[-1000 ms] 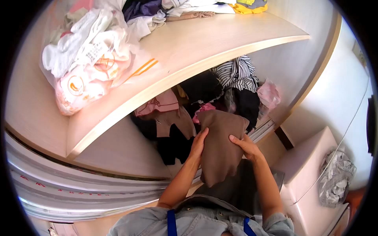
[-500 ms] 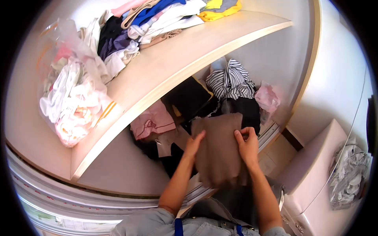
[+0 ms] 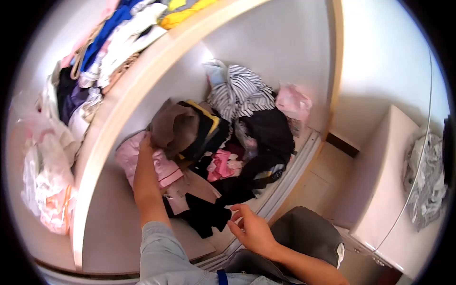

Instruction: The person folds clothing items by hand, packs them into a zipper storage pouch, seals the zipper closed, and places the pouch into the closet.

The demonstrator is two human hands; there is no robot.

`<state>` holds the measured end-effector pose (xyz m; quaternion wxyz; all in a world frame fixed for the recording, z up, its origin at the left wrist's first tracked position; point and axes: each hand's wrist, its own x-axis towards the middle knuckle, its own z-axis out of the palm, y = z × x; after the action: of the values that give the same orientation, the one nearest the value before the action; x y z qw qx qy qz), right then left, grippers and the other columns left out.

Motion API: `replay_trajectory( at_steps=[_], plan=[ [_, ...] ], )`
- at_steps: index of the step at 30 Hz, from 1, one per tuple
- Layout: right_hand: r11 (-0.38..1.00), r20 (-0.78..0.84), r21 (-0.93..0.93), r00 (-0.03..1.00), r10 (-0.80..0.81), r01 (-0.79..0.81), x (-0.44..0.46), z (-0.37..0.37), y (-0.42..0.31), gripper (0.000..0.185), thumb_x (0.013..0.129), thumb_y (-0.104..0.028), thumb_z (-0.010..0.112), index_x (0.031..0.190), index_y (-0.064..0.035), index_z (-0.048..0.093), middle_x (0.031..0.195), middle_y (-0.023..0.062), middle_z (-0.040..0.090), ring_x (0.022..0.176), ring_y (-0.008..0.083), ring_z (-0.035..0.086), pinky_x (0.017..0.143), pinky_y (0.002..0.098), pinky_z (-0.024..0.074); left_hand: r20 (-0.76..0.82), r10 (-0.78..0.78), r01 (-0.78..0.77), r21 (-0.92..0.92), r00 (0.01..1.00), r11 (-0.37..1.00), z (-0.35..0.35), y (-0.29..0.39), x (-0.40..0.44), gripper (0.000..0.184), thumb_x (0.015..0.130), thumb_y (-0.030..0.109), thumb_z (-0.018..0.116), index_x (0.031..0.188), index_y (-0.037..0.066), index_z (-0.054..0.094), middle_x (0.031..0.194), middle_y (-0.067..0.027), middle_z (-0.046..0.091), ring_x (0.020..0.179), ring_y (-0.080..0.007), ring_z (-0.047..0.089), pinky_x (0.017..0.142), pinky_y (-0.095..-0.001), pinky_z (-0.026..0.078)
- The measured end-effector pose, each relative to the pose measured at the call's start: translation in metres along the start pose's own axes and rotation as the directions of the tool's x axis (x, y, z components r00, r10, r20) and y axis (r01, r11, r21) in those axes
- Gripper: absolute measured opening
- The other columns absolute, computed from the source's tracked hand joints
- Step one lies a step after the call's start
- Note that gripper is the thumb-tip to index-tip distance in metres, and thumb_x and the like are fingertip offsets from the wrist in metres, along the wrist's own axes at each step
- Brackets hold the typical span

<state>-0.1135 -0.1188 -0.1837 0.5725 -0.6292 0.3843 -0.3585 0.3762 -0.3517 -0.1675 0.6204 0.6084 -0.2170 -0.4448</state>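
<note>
My left hand (image 3: 148, 145) reaches into the lower compartment and grips the brown cloth (image 3: 173, 127), its fingers partly hidden by it. The cloth lies against folded black and yellow clothing (image 3: 206, 130), above a folded pink garment (image 3: 152, 164). My right hand (image 3: 249, 230) is near the compartment's front edge, its fingers curled but apart and holding nothing. Just left of that hand lies a black garment (image 3: 204, 216). A striped garment (image 3: 240, 92), a black one (image 3: 270, 130) and a bright pink cloth (image 3: 222, 165) are farther in.
The curved shelf edge (image 3: 107, 118) rises at the left, with piled clothes (image 3: 114, 45) and a plastic bag (image 3: 54, 185) beyond it. A pink bag (image 3: 293, 102) sits at the compartment's right. A pale cabinet (image 3: 380, 180) carries a grey bag (image 3: 425, 175) at the right.
The brown cloth has moved from between both hands to the left, into the compartment, with my left hand. My right hand has let go of it and moved lower. The view has shifted and turned.
</note>
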Motion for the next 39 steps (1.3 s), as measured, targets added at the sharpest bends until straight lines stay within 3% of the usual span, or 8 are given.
replay_trajectory(
  at_steps=[2, 5, 10, 13, 19, 23, 35, 39],
  plan=[
    [1.0, -0.008, 0.005, 1.0, 0.022, -0.022, -0.002, -0.004, -0.002, 0.04, 0.082, -0.016, 0.064, 0.116, -0.0028, 0.046, 0.084, 0.0118, 0.06, 0.067, 0.0265, 0.062, 0.06, 0.038, 0.0488, -0.521, 0.427, 0.259, 0.805, 0.739, 0.534, 0.024, -0.003, -0.021, 0.063, 0.087, 0.048, 0.057, 0.129, 0.002, 0.048, 0.128, -0.0129, 0.054, 0.118, -0.0311, 0.05, 0.095, -0.0415, 0.041],
    [0.999, -0.015, -0.012, 0.999, 0.042, -0.042, -0.001, -0.008, -0.002, 0.038, 0.083, -0.015, 0.063, 0.115, -0.0026, 0.046, 0.085, 0.0124, 0.06, 0.068, 0.028, 0.062, 0.062, 0.0383, 0.0492, 0.063, 0.983, -0.334, 0.943, 0.173, -0.002, 0.07, -0.006, -0.016, 0.063, 0.083, 0.06, 0.052, 0.127, 0.015, 0.051, 0.13, -0.014, 0.052, 0.122, -0.0378, 0.045, 0.095, -0.0514, 0.039],
    [0.994, 0.012, -0.071, 0.997, 0.079, -0.078, -0.012, -0.009, -0.003, 0.037, 0.084, -0.015, 0.061, 0.115, -0.0023, 0.046, 0.087, 0.0142, 0.059, 0.074, 0.0318, 0.061, 0.064, 0.0393, 0.0495, 0.147, 0.347, -0.082, 0.978, 0.926, -0.194, 0.108, -0.034, -0.018, 0.049, 0.094, 0.036, 0.045, 0.142, 0.03, 0.034, 0.151, -0.0046, 0.024, 0.14, -0.0351, 0.014, 0.1, -0.0726, 0.01],
    [0.993, 0.002, -0.101, 0.998, 0.064, -0.064, -0.022, -0.008, -0.001, 0.034, 0.085, -0.016, 0.062, 0.113, -0.0048, 0.047, 0.089, 0.012, 0.061, 0.07, 0.0271, 0.063, 0.063, 0.0358, 0.0496, 0.672, 0.315, -0.634, 0.739, 0.671, -0.228, 0.004, -0.068, 0.112, 0.048, 0.095, 0.023, 0.041, 0.14, 0.039, 0.033, 0.152, -0.0035, 0.02, 0.139, -0.0408, 0.012, 0.097, -0.076, 0.008],
    [0.986, -0.003, -0.168, 1.0, 0.005, -0.006, -0.027, -0.009, -0.001, 0.027, 0.083, -0.015, 0.061, 0.104, -0.0024, 0.048, 0.09, 0.0173, 0.06, 0.08, 0.0356, 0.061, 0.068, 0.0428, 0.0495, 0.434, 0.47, -0.345, 0.9, 0.769, -0.266, 0.068, -0.053, 0.022, 0.046, 0.094, 0.026, 0.045, 0.14, 0.026, 0.038, 0.147, -0.008, 0.032, 0.137, -0.0304, 0.023, 0.105, -0.057, 0.025],
    [0.944, 0.02, -0.324, 0.998, -0.053, 0.057, -0.028, 0.001, 0.011, 0.027, 0.08, -0.015, 0.063, 0.1, -0.0022, 0.051, 0.086, 0.0164, 0.06, 0.078, 0.0341, 0.062, 0.065, 0.0418, 0.0509, 0.559, 0.825, -0.657, 0.653, 0.082, -0.378, 0.146, -0.059, -0.096, 0.028, 0.083, 0.025, 0.06, 0.104, 0.007, 0.062, 0.102, -0.0126, 0.061, 0.096, -0.034, 0.055, 0.081, -0.0448, 0.042],
    [0.867, 0.27, -0.457, 0.96, -0.078, 0.199, -0.034, 0.042, 0.032, 0.026, 0.078, -0.02, 0.065, 0.096, -0.0048, 0.054, 0.087, 0.0132, 0.059, 0.079, 0.0318, 0.062, 0.067, 0.0412, 0.0512, 0.592, 0.239, -0.6, 0.799, 0.77, -0.042, 0.244, -0.271, -0.2, 0.1, 0.059, 0.03, 0.084, 0.14, 0.014, 0.028, 0.139, -0.0249, 0.025, 0.122, -0.0428, 0.034, 0.094, -0.0492, 0.04],
    [0.862, 0.285, -0.46, 0.955, -0.085, 0.214, -0.018, 0.027, 0.02, 0.026, 0.078, -0.018, 0.064, 0.099, -0.0045, 0.055, 0.086, 0.0138, 0.06, 0.08, 0.0321, 0.062, 0.068, 0.041, 0.0509, 0.648, 0.324, -0.592, 0.761, 0.689, -0.265, 0.242, -0.328, -0.171, 0.041, 0.07, 0.02, 0.067, 0.109, 0.011, 0.058, 0.093, -0.0123, 0.059, 0.094, -0.0311, 0.056, 0.073, -0.0419, 0.05]
  ],
)
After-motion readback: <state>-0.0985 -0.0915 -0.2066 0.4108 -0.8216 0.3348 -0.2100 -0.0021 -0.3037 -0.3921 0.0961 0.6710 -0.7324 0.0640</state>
